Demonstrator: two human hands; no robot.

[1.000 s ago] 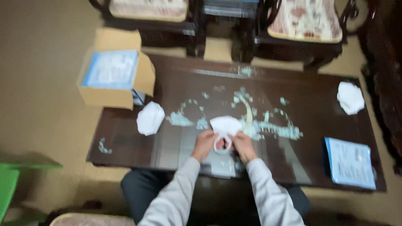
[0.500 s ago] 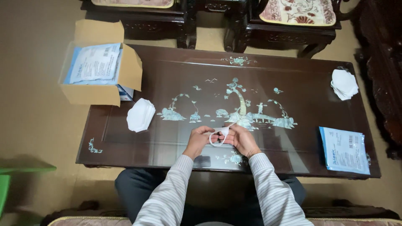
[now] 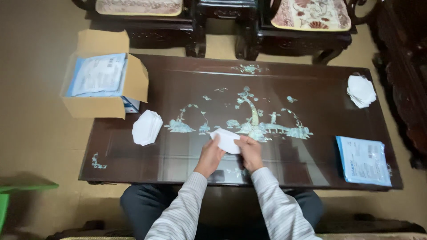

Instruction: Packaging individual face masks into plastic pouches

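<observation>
I sit at a dark lacquered table [image 3: 311, 71] inlaid with pale shell pictures. Both hands hold one folded white mask [image 3: 226, 139] just above the table's near middle. My left hand [image 3: 211, 153] grips its left lower edge, my right hand [image 3: 250, 151] its right lower edge. A stack of folded white masks [image 3: 147, 127] lies to the left of my hands. Another white stack [image 3: 361, 90] rests at the far right corner.
An open cardboard box [image 3: 103, 84] holding blue-and-white packets overhangs the table's left end. A pile of blue-and-white flat packets [image 3: 364, 160] lies at the near right. Carved dark chairs with cushions [image 3: 311, 13] stand behind the table. A green object [image 3: 13, 195] shows at the lower left.
The mask's ear loops were held stretched between my hands; now the mask is folded flat and held by both hands. The view has steadied and shifted slightly.
</observation>
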